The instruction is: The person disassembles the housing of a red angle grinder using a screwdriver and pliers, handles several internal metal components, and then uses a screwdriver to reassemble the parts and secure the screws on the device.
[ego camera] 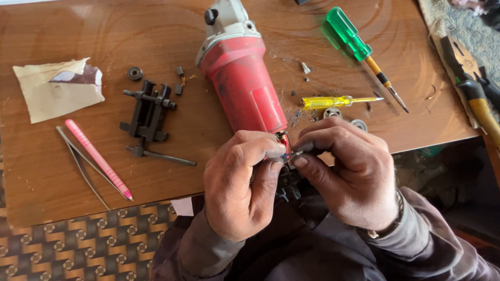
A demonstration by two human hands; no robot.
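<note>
A red angle grinder (pixel 240 78) with a grey gear head lies on the wooden table (pixel 130 31), its open rear end toward me. My left hand (pixel 239 182) pinches small wires and a part at that rear end. My right hand (pixel 349 169) meets it from the right, its fingers closed on the same small dark part and blue wire between the two thumbs. What the fingers hold exactly is mostly hidden.
A green screwdriver (pixel 359 49) and a yellow screwdriver (pixel 336 101) lie right of the grinder, pliers (pixel 471 86) at the far right edge. A black puller (pixel 150 114), tweezers (pixel 78 161), a pink pen (pixel 98 158), sandpaper (pixel 57 88) and small bearings lie left.
</note>
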